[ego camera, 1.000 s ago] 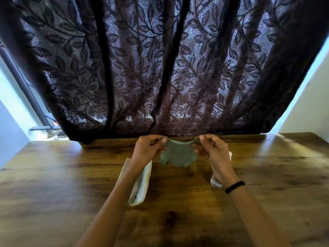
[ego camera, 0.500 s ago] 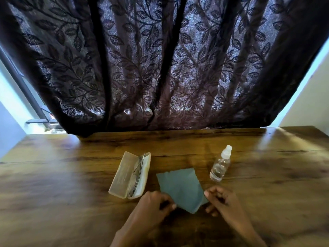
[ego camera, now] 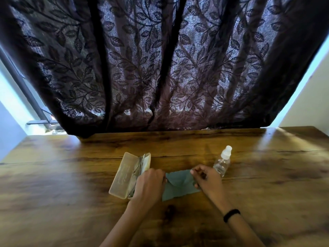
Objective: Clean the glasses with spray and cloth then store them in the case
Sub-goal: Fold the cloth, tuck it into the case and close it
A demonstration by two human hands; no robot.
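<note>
Pinched teal cloth [ego camera: 179,187] at both far corners: L hand [ego camera: 149,184] at its L corner, fingers curled close together; R hand [ego camera: 206,179] at its R corner, thumb & forefinger nipping the edge, other fingers tucked under. Had cloth's near part flat on wooden table [ego camera: 267,184]. Had case [ego camera: 122,175] open just L of cloth, partly behind L hand, w/ glasses [ego camera: 138,169] inside. Had spray bottle [ego camera: 222,164] upright just R of cloth, beyond R hand.

This looks like a room at home. Beyond my fingers [ego camera: 197,171] a dark, leaf-patterned lace curtain [ego camera: 160,68] hangs with daylight showing through it. A wood-grain table [ego camera: 71,193] lies beneath them, and a pale wall [ego camera: 313,97] stands to their right.
</note>
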